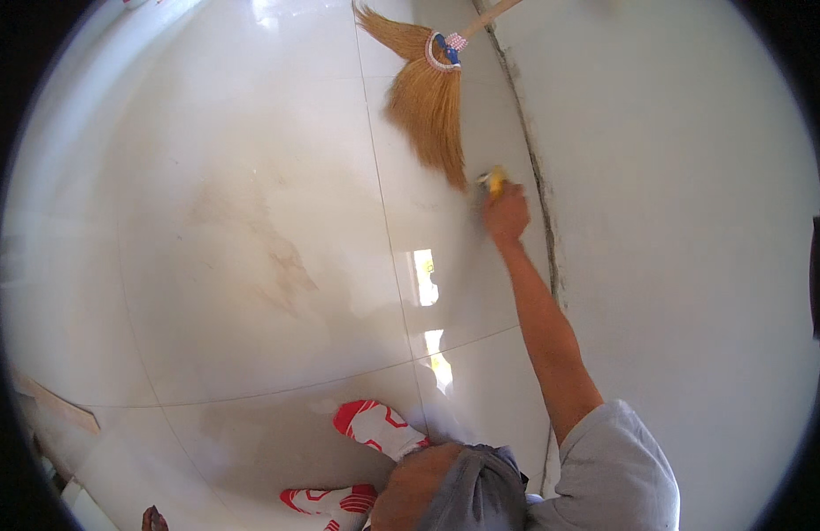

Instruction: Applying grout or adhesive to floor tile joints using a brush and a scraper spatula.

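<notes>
My right hand (506, 213) reaches forward over the tiled floor, close to the foot of the white wall. Its fingers are closed round a small yellow object (497, 179) with a greyish part at its left side. Motion blur hides what kind of object it is. Just beyond it, the straw broom (425, 115) rests with its bristles fanned toward my hand and its wooden handle running off the top. My left hand does not show.
Large glossy tiles (251, 345) carry brownish smears (290, 265). A rough dark gap (536, 168) runs along the base of the wall (667, 221). My red-and-white socked feet (379, 427) are below. A flat wooden strip (60, 405) lies at far left, with an unclear reddish-brown shape (153, 519) nearby.
</notes>
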Available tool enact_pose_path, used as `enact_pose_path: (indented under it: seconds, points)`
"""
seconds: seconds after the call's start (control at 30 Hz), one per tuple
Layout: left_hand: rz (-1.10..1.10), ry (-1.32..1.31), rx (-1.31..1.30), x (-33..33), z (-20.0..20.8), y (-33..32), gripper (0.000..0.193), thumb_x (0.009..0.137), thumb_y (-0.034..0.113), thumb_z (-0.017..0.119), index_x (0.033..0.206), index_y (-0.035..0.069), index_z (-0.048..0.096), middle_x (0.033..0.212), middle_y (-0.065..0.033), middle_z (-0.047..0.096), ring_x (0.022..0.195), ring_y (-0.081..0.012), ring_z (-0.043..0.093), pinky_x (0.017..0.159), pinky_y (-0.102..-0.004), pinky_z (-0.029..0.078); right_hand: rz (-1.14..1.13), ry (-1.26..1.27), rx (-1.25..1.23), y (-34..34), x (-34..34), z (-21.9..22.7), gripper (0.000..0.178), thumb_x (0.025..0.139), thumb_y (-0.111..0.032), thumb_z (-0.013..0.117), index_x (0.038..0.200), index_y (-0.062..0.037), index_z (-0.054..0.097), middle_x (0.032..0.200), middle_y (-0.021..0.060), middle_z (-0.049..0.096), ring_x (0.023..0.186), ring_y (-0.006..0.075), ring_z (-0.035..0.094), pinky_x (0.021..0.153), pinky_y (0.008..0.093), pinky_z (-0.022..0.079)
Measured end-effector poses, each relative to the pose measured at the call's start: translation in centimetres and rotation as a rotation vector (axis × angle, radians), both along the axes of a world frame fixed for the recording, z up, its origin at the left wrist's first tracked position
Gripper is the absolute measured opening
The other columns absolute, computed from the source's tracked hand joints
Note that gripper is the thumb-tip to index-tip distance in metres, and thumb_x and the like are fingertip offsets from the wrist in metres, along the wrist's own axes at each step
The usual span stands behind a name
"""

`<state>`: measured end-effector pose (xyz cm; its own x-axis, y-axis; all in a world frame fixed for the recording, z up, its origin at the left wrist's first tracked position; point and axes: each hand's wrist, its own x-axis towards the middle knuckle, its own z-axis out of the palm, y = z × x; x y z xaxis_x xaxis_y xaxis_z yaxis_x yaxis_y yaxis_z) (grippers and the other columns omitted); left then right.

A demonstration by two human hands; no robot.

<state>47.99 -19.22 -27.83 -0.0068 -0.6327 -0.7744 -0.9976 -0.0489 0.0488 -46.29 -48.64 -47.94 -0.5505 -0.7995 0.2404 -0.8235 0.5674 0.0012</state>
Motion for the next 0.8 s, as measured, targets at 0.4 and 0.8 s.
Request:
enact_pose_path:
  seconds: [0.4, 0.8]
  points:
    - [0.633, -0.027, -0.274, -8.7, 2.1, -1.3, 0.037, 0.082, 0.015, 0.056, 0.113, -0.004, 0.05, 0.107, -0.0194, 0.055, 0.097, -0.0266, 0.054, 0.09, -0.0336, 0.039, -0.095, -0.144, 0.095, 6.5, 3.0, 3.0, 0.038, 0.077, -0.025, 0.062, 0.102, 0.0015, 0.051, 0.08, 0.0162, 0.059, 0.074, 0.0304, 0.062, 0.063, 0.0393, 0.049]
    - [0.816, 0.287, -0.393, -13.7, 3.6, -7.5, 0.034, 0.088, 0.009, 0.049, 0.119, -0.002, 0.045, 0.103, -0.0111, 0.053, 0.098, -0.0179, 0.053, 0.083, -0.0298, 0.043, 0.8, -0.826, -0.205, -8.6, 23.2, 7.0, 0.032, 0.076, -0.024, 0.058, 0.101, -0.0028, 0.055, 0.092, 0.02, 0.059, 0.083, 0.0346, 0.059, 0.074, 0.04, 0.048]
